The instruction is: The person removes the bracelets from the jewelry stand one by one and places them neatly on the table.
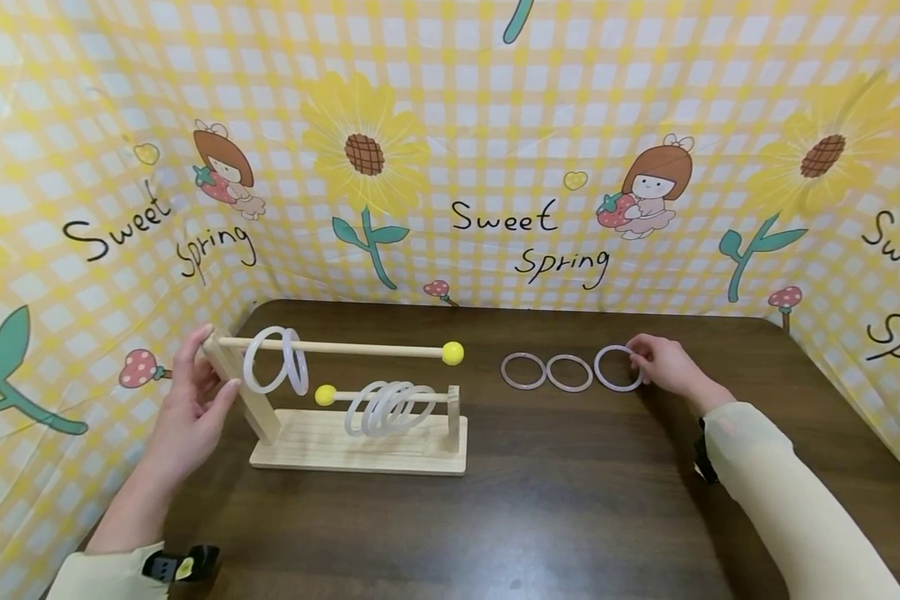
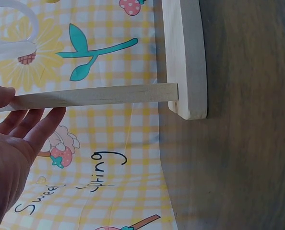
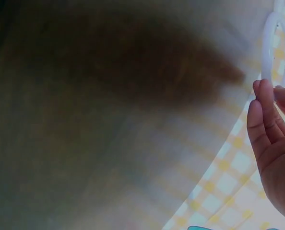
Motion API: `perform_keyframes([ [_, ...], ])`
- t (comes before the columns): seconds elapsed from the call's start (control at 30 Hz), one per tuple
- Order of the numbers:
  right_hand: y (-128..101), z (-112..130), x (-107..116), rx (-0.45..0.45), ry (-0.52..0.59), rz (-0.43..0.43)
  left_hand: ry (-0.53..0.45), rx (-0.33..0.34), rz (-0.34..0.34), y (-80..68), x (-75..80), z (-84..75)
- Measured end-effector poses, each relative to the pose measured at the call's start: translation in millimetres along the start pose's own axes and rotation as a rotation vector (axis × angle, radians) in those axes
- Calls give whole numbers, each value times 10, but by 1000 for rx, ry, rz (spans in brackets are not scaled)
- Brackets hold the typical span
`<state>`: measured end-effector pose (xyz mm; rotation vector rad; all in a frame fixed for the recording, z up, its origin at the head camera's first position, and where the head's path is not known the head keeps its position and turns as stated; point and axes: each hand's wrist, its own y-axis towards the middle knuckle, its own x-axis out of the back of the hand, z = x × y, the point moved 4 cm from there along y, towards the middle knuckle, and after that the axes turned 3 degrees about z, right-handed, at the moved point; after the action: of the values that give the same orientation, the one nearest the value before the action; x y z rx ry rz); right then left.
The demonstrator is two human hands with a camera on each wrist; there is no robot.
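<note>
My left hand (image 1: 190, 421) grips the tall post (image 2: 99, 96) of a pale wooden ring stand (image 1: 292, 457), thumb on one side and fingers on the other. From this post a long rod (image 1: 375, 348) with a yellow ball end runs to the right. A white ring (image 1: 249, 367) and light purple rings (image 1: 294, 367) hang near its post end. Several whitish rings (image 1: 378, 417) hang on the lower rod, which points left from a short post. On the right, my right hand (image 1: 669, 367) pinches a pale purple ring (image 1: 606, 379) between thumb and fingertips.
Two more pale rings, a left one (image 1: 504, 377) and a middle one (image 1: 550, 379), lie side by side on the dark wooden table (image 1: 570, 500), left of the pinched ring. A yellow checked cloth (image 1: 420, 50) with printed flowers stands around the back and sides.
</note>
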<state>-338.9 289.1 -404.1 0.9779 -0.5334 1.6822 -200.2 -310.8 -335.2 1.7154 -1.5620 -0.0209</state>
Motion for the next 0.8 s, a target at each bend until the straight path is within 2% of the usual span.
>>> perform_keyframes([
  [0.2,32,-43,-27,3,-66,25,-3,-6,-4,9,-7,0],
  [0.8,47,-23,-69,3,-128,42,-3,-4,4,-2,-3,2],
])
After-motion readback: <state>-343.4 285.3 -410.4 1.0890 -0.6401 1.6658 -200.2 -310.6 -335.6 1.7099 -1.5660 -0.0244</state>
